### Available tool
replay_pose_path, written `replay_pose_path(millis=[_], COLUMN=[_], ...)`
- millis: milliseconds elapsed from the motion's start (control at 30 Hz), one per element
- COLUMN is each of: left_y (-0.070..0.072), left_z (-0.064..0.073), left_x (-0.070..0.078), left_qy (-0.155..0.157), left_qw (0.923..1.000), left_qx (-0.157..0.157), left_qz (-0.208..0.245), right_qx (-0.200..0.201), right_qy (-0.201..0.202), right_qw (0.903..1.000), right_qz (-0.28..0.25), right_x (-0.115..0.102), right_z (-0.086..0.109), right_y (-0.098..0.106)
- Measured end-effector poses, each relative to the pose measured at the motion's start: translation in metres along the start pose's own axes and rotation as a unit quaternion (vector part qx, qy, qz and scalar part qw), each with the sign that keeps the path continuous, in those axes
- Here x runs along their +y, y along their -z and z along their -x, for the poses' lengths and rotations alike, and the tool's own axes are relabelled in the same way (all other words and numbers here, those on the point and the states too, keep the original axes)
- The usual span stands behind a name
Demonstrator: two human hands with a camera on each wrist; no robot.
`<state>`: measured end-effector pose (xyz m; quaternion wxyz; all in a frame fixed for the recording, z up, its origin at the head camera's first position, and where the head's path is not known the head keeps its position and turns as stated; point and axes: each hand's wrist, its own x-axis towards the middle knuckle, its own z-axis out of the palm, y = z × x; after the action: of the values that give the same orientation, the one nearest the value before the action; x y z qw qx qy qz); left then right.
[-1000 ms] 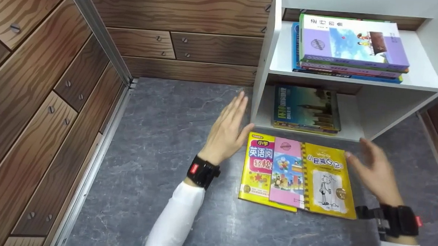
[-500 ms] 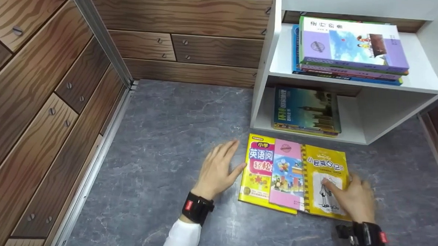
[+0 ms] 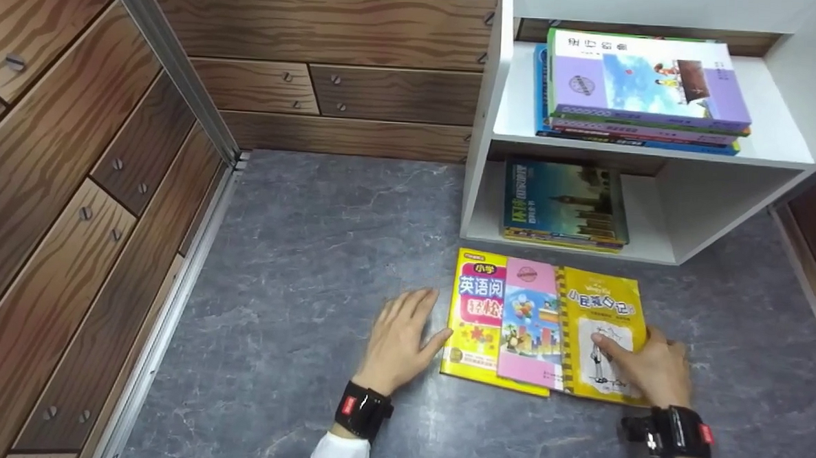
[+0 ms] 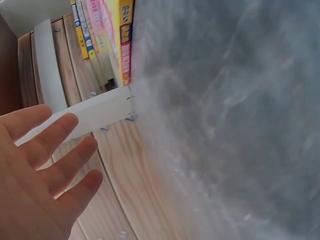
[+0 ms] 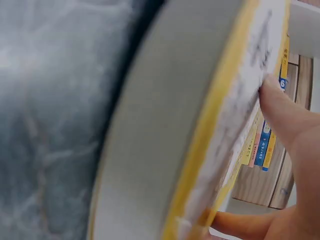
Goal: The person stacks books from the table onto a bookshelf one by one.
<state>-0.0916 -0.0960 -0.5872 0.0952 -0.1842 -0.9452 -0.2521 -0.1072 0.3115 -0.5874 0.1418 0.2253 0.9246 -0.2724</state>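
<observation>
Three books lie overlapping on the grey floor in the head view. On the right is a yellow comic-style diary book (image 3: pixel 604 299), in the middle a pink book (image 3: pixel 531 272), and on the left a yellow-and-pink English reading book (image 3: pixel 476 335). My right hand (image 3: pixel 658 371) grips the yellow diary book by its right side, thumb on the cover and fingers at the edge. The right wrist view shows its thick page block and my thumb (image 5: pixel 280 107) on the cover. With fingers spread, my left hand (image 3: pixel 396 342) is beside the English book, its thumb close to the left edge.
A white shelf unit (image 3: pixel 483 156) stands behind the books. Its upper shelf bears a stack topped by a purple-and-white book (image 3: pixel 648 81); a dark teal book (image 3: pixel 561 201) tops the lower stack. Wood-patterned walls (image 3: pixel 386 94) border the floor.
My right hand has come in from the right and taken hold of the yellow diary book's right side. My left hand has drawn back toward me, staying left of the books.
</observation>
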Motion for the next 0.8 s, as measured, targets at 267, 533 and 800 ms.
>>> replay_pose_path(millis=[267,533,800], left_y=[-0.005,-0.005,-0.005], left_z=[0.004,0.004,0.004], left_x=[-0.003,-0.005,-0.004], left_qy=[0.019,0.019,0.020], left_qw=[0.9996,0.9996,0.9994], left_qx=[-0.011,-0.007,-0.004], left_qz=[0.014,0.019,0.028], right_qx=[-0.032,-0.038,-0.006], right_qy=[0.001,-0.006,0.013], right_qw=[0.9989,0.9977,0.9964], right_qz=[-0.033,-0.056,-0.083], right_x=[0.005,0.008,0.016], right_z=[-0.005,-0.004,0.001], right_y=[0.007,0.006,0.000])
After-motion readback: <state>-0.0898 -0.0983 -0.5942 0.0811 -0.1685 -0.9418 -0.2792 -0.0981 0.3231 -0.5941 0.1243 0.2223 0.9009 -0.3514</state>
